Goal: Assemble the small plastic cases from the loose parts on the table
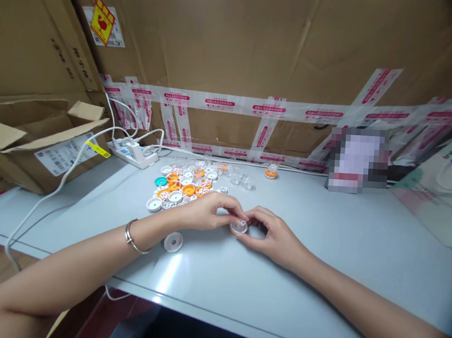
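Observation:
Between my two hands, on the table, is a small round white plastic piece [239, 227] with a clear part on top. My left hand [211, 211], with a silver bracelet at the wrist, pinches its upper side with thumb and forefinger. The fingers of my right hand [273, 233] close round its right edge. A white disc with a centre hole [173, 242] lies below my left wrist. Behind my left hand spreads a pile of white, orange and teal round pieces [188, 189] with clear domes. One orange-based piece with a clear top [270, 172] stands apart at the back.
An open cardboard box [39, 142] and a white power strip [133, 152] with cables are at the left. A taped cardboard wall [218, 46] rises behind the table. A blurred-out object [356, 161] stands back right, near a pale printed bag [439, 187].

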`<state>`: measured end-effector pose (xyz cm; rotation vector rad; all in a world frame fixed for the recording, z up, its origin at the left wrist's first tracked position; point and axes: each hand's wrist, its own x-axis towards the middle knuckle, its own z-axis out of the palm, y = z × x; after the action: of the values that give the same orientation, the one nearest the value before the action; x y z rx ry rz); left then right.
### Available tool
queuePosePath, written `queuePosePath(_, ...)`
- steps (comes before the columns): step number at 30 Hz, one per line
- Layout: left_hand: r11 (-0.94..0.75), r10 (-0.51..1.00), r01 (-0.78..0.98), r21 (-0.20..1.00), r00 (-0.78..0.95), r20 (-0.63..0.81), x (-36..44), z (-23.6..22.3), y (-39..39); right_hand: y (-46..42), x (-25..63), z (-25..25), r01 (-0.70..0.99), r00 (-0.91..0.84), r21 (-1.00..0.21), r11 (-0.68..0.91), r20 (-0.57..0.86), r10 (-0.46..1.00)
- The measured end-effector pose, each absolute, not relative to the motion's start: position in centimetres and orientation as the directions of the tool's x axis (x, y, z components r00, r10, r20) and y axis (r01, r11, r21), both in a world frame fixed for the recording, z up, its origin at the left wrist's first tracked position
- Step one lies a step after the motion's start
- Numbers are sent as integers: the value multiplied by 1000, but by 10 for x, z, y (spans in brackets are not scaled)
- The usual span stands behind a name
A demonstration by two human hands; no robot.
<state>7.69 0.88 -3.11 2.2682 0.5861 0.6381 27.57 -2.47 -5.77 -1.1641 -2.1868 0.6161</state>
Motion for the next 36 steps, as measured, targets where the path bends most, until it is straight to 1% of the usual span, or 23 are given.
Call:
queuePosePath(5, -649, 575, 259, 715, 783, 238, 73, -25, 9, -26, 274, -56, 584, -443, -642, 497, 260, 858)
queuePosePath(9, -650, 643, 407, 641, 745, 179, 71, -24, 10, -26, 273, -55, 575, -432, -671, 469, 238, 870)
queuePosePath(11, -630, 673, 456, 629, 725, 149, 71, -28, 10, -25, 274, -55, 565, -429, -683, 462, 234, 872)
queuePosePath(15, -600, 687, 454, 659, 715, 133, 75, -34, 10, -24, 275, -56, 561, -432, -681, 470, 244, 868)
queuePosePath(18, -620, 670, 462, 634, 732, 122, 73, -27, 10, -25, 274, -55, 567, -432, -678, 468, 239, 870)
queuePosePath(20, -630, 677, 474, 615, 724, 136, 65, -15, 13, -25, 275, -55, 575, -423, -679, 456, 230, 876)
queuePosePath(22, -638, 714, 502, 585, 670, 203, 52, 0, 19, -26, 275, -55, 581, -420, -679, 449, 222, 880)
queuePosePath(24, -633, 762, 577, 516, 583, 283, 35, 12, 30, -25, 276, -55, 584, -423, -677, 447, 216, 880)
queuePosePath(27, -563, 820, 731, 385, 434, 373, 10, 18, 50, -25, 276, -57, 585, -433, -669, 458, 219, 874)
queuePosePath(28, -522, 840, 768, 370, 390, 377, 4, 17, 57, -24, 276, -57, 586, -434, -665, 462, 224, 873)
queuePosePath(30, -471, 873, 799, 374, 361, 329, -3, 8, 68, -25, 275, -57, 592, -435, -656, 468, 229, 871)
queuePosePath(33, -477, 877, 794, 376, 401, 265, -2, -8, 76, -25, 275, -56, 604, -435, -641, 475, 234, 869)
queuePosePath(36, -491, 871, 789, 369, 430, 237, 2, -20, 79, -25, 274, -57, 610, -435, -632, 478, 238, 869)
